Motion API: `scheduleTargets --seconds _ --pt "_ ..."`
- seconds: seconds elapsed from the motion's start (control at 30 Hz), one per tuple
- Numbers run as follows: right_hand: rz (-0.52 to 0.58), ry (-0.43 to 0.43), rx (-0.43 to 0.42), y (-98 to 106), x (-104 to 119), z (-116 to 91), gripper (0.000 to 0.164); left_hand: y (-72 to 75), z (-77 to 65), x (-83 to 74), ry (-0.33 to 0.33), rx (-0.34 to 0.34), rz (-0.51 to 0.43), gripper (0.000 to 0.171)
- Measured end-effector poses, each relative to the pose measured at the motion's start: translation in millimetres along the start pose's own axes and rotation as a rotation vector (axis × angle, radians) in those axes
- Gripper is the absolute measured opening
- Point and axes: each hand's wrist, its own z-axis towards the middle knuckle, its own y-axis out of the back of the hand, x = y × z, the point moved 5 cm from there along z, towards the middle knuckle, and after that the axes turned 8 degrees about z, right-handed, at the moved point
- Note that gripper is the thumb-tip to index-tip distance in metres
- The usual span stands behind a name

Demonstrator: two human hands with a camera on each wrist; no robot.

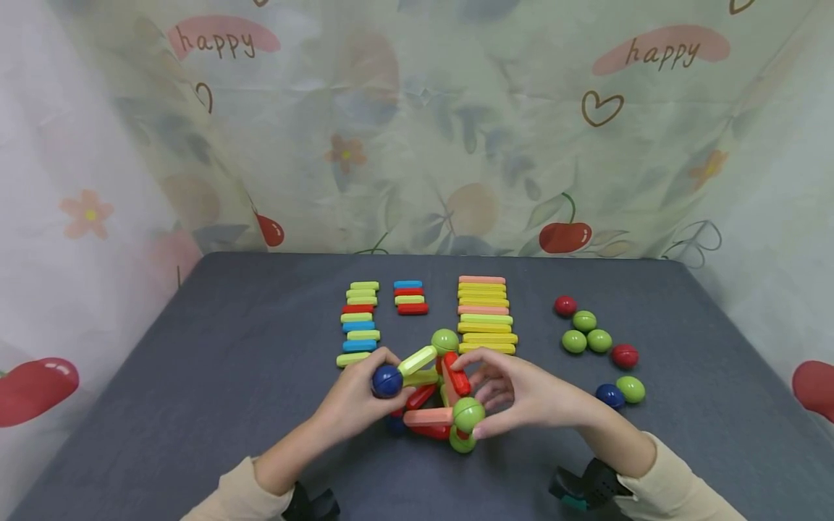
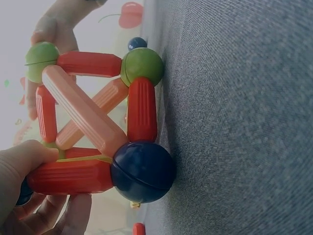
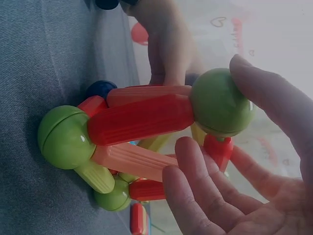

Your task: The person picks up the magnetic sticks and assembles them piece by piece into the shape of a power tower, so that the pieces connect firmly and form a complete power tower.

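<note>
Between both hands stands a frame of magnetic sticks and balls (image 1: 428, 417), a boxy shape with green and dark blue balls at its corners. My left hand (image 1: 355, 394) grips its left side; the left wrist view shows the thumb over a red stick (image 2: 71, 176) and fingers behind it. A dark blue ball (image 2: 143, 172) is at that stick's end, near the cloth. With curled fingers, my right hand (image 1: 537, 391) holds the right side. Its thumb touches an upper green ball (image 3: 221, 102), and a forefinger reaches a red stick (image 1: 456, 373). Salmon sticks (image 2: 84, 110) cross diagonally.
Behind the frame lie three columns of loose sticks: a mixed left column (image 1: 359, 318), a short middle one (image 1: 409, 300) and a mostly yellow right one (image 1: 485, 328). Loose balls (image 1: 599, 341) in red, green and blue sit to the right on the dark grey tablecloth (image 1: 195, 376).
</note>
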Motion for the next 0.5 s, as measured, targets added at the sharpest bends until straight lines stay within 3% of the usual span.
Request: scheduleTargets --seconds 0.5 --pt "-0.032 0.022 0.003 0.4 -0.9 3.5 0.057 3.2 1.2 3.9 -0.019 0.043 -0.051 0.027"
